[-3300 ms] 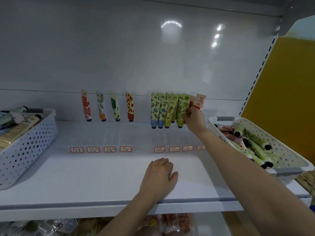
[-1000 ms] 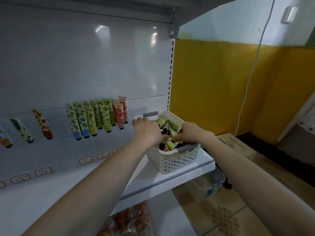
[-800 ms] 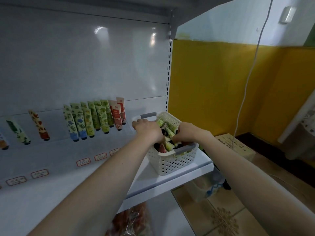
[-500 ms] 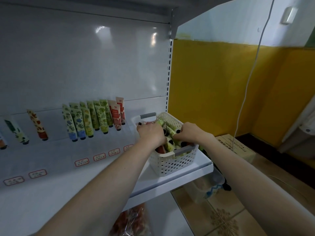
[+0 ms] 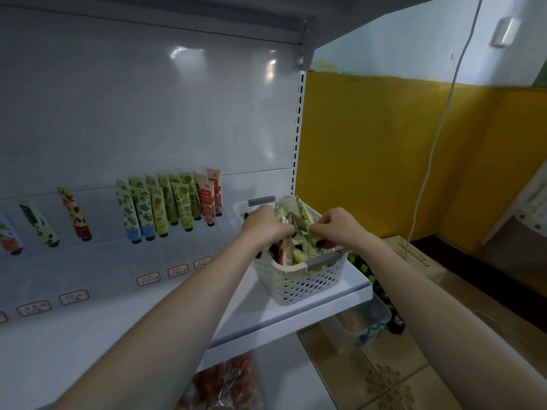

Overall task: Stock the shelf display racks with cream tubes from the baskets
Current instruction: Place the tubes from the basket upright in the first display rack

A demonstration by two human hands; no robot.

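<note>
- Display rack (image 5: 112, 253), clear, along the back edge of the shelf (image 5: 296, 315). Single printed tubes (image 5: 74, 217) stand in its left slots, well apart.
- Racked green tubes (image 5: 165, 205), a close row right of middle, caps down, with two red tubes (image 5: 208, 199) at the row's right end.
- Price labels (image 5: 148, 279), red-bordered, on the rack front. The print is too small to read.
- Left grip (image 5: 266, 223): knuckles up, fingers curled down into the basket among the stock. Cannot tell whether they grasp a tube.
- Basket (image 5: 299, 279), white and perforated with grey handles, at the right end of the shelf near its front right corner. It holds the loose cream tubes (image 5: 296, 253), green and pink, heaped.
- Right grip (image 5: 340, 229): clenched in a pinch on the crimped end of a green cream tube (image 5: 302, 220), which stands raised above the heap.
- Cardboard box (image 5: 414, 255) on the floor, right of the shelf.
- Step in hand: sorting and picking stock from the basket. The rack is only partly filled.
- Next move, as judged: lift the pinched tube clear and carry it left to a matching green slot, cap down.
- Change: seconds ago the right grip was at the rack and the left lay flat on the shelf. Both are now in the basket, with tubes raised higher than half a second ago.
</note>
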